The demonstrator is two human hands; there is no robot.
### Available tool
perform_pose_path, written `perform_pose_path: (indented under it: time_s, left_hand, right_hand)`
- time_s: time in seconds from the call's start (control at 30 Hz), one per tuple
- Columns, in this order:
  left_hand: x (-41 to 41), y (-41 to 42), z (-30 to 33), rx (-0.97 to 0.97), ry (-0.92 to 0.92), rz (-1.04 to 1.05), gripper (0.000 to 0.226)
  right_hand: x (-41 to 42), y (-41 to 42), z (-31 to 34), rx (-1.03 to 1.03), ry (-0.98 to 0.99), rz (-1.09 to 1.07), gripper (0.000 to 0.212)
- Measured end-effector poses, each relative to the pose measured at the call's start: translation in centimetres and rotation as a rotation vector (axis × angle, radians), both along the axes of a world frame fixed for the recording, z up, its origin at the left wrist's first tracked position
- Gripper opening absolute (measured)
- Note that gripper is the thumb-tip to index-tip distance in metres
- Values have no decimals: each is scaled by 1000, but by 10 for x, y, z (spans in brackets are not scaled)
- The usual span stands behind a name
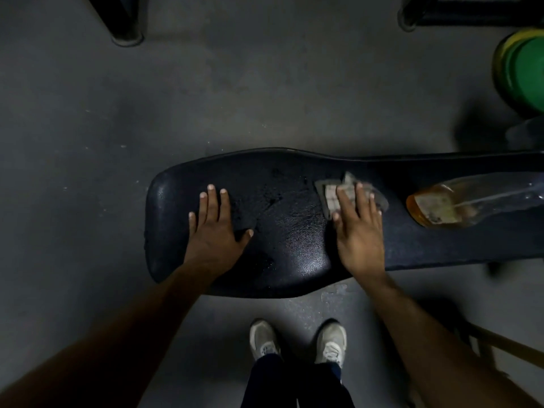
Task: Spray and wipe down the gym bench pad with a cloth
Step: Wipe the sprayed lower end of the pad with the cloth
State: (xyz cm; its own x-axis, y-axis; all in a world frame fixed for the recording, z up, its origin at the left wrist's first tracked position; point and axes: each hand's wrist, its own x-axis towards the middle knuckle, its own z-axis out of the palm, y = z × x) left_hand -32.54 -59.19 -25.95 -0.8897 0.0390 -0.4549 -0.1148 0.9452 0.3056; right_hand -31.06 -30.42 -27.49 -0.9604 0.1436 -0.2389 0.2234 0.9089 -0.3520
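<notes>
A black padded gym bench pad [291, 240] runs across the middle of the view, its wide end at the left, with wet patches on its surface. My left hand [216, 228] lies flat on the wide end, fingers spread, holding nothing. My right hand [360, 231] presses flat on a grey checked cloth [331, 195] in the middle of the pad; part of the cloth sticks out beyond my fingers. A clear plastic bottle [459, 204] with amber liquid and a worn label lies on its side on the narrow part, to the right of the cloth.
The bench stands on a grey concrete floor [88, 142]. Green and yellow weight plates [521, 69] lean at the upper right. Black frame legs [126, 25] stand at the top. My two pale shoes [297, 340] are just in front of the bench. A wooden stick [506, 346] shows at lower right.
</notes>
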Motion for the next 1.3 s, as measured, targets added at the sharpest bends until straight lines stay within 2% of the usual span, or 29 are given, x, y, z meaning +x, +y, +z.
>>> perform_pose_path:
  time_s: [0.13, 0.27, 0.37, 0.53, 0.67, 0.77, 0.9, 1.07, 1.2, 1.3]
  left_hand:
    - [2, 0, -2, -7, -4, 8, 101]
    - [0, 0, 0, -1, -43, 14, 101]
    - [-2, 0, 0, 8, -54, 14, 99]
    - [-2, -4, -1, 4, -74, -14, 100]
    - [-3, -4, -3, -7, -74, -6, 101]
    - [-3, -4, -4, -23, -83, -13, 106]
    - [-4, -4, -4, -6, -87, -9, 108]
    - [-4, -3, -2, -13, -76, -16, 105]
    - [-1, -1, 2, 9, -33, -2, 98]
    - [2, 0, 3, 39, 10, 17, 97]
  right_hand:
    - [-55, -34, -3, -20, 14, -54, 54]
    - [-43, -73, -6, -21, 90, 229, 56]
    - [-16, -52, -3, -3, 39, 372, 58]
    - [-27, 24, 0, 55, -13, 146, 56]
    - [-86, 23, -4, 25, -44, 28, 56]
    - [-108, -22, -4, 16, -9, 190, 58]
    - [-84, -76, -2, -38, 31, 456, 61]
    - [-31, -58, -3, 38, 37, 608, 63]
    - [-39, -29, -2, 87, 3, 436, 59]
    - [-69, -48, -2, 70, -6, 256, 61]
